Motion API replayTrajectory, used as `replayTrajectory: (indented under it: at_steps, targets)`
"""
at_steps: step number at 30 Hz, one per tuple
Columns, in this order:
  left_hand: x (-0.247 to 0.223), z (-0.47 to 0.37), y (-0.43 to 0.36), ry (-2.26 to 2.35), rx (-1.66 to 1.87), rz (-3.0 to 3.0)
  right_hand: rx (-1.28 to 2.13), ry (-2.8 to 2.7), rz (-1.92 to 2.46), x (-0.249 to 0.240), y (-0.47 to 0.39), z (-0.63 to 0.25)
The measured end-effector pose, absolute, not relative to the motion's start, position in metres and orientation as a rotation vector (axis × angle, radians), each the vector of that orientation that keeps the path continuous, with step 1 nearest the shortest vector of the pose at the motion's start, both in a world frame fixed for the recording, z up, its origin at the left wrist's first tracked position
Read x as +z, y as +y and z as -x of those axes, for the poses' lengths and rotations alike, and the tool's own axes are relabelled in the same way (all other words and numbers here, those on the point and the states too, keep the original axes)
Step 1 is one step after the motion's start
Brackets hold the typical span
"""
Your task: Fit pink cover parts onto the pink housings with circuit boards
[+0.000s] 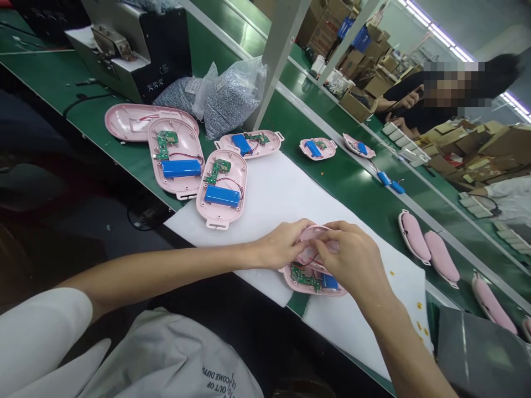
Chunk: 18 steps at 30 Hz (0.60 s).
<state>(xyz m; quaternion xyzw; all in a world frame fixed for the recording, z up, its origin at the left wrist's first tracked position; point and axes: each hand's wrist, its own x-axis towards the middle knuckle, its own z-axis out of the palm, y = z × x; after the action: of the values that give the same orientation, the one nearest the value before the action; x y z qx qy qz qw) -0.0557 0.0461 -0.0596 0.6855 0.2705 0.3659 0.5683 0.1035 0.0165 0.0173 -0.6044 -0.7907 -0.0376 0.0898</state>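
Observation:
My left hand (284, 243) pinches the left edge of a pink shell half (317, 229), tilted up above another pink shell (298, 288). That lower shell lies open at the table's front edge and holds a green circuit board (305, 276) and a blue battery (330, 281). My right hand (348, 249) is closed at the right side of the raised half, its fingertips inside it near thin red and black wires (312, 258). What the right fingertips pinch, if anything, is too small to make out.
Open pink shells with batteries (222, 195) lie to the left, beside bags of small metal parts (234, 99) and a black machine (166, 50). More shells (442, 257) rest on the green bench (344, 182) at right. A person (406, 105) is across it.

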Motion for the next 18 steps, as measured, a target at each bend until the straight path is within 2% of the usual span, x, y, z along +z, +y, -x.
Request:
replayTrajectory:
  at_steps: [4,10,15,18]
  targets:
    - [-0.058,0.059,0.045,0.666,0.846,-1.626,-0.116,-2.17,2.098,0.032,0.026,-0.107]
    - [-0.052,0.06,0.044,0.676,0.807,-1.602,0.401,-2.147,1.972,0.037,0.03,-0.126]
    - [-0.05,0.058,0.047,0.582,0.827,-1.663,0.22,-2.181,1.69,0.031,0.005,-0.127]
    - [-0.046,0.067,0.042,0.353,0.746,-1.926,0.054,-2.285,1.487,0.025,-0.028,-0.131]
